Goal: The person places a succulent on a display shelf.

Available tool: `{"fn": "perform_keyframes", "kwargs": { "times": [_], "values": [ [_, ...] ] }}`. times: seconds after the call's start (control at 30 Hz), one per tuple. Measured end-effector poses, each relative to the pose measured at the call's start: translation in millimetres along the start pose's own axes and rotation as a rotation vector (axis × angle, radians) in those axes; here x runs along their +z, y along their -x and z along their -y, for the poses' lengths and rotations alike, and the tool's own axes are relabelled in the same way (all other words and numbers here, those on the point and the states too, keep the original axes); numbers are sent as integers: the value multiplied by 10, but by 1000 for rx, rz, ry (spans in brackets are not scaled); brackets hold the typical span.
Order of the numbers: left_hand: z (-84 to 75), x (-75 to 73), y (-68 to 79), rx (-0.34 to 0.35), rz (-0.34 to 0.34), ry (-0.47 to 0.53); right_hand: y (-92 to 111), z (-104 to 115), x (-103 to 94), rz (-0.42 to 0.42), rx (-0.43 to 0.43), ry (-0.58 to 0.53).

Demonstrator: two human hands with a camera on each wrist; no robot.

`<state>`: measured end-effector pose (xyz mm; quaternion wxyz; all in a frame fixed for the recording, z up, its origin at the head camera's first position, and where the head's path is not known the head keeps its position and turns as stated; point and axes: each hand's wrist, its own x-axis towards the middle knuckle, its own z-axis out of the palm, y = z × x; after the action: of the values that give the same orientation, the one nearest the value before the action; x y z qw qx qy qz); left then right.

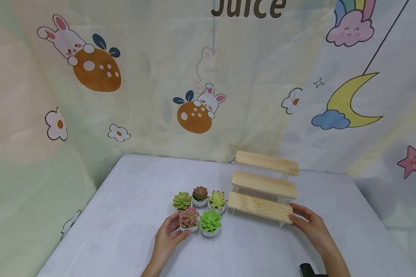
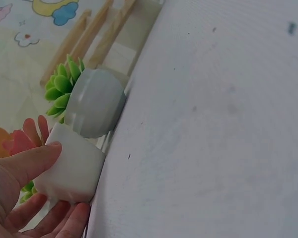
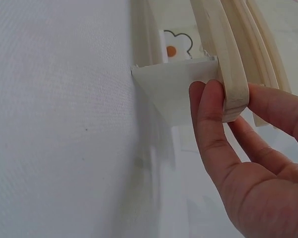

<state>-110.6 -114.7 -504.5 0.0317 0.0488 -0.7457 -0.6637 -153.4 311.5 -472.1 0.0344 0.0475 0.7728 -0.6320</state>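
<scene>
My left hand [image 1: 167, 235] grips a square white pot holding a reddish-pink succulent [image 1: 188, 218]. In the left wrist view the thumb lies on one side of that white pot [image 2: 72, 163], with fingers beneath the other. Close by stands a bright green succulent [image 1: 210, 221] in a round white pot [image 2: 96, 103]. My right hand [image 1: 313, 227] pinches the right end of the lowest board of a three-tier wooden shelf [image 1: 260, 207]. In the right wrist view, thumb and fingers lie on opposite faces of the board [image 3: 233, 74], beside a white support [image 3: 179, 84].
Behind the pink plant sit a light green succulent [image 1: 182, 201], a brownish-red one [image 1: 200, 194] and a yellow-green one [image 1: 217, 200]. A white cloth covers the table [image 1: 124, 231]. A printed curtain [image 1: 145, 77] hangs behind. A black object [image 1: 308, 270] shows near the right forearm.
</scene>
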Motion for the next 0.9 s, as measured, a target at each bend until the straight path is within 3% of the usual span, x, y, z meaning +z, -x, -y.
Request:
{"fn": "perform_keyframes", "kwargs": {
  "times": [0.43, 0.9],
  "values": [
    [40, -21, 25, -44, 22, 52, 7, -18, 36, -2, 31, 18],
    [29, -23, 52, -46, 33, 92, -2, -14, 33, -10, 32, 22]
  ]
}}
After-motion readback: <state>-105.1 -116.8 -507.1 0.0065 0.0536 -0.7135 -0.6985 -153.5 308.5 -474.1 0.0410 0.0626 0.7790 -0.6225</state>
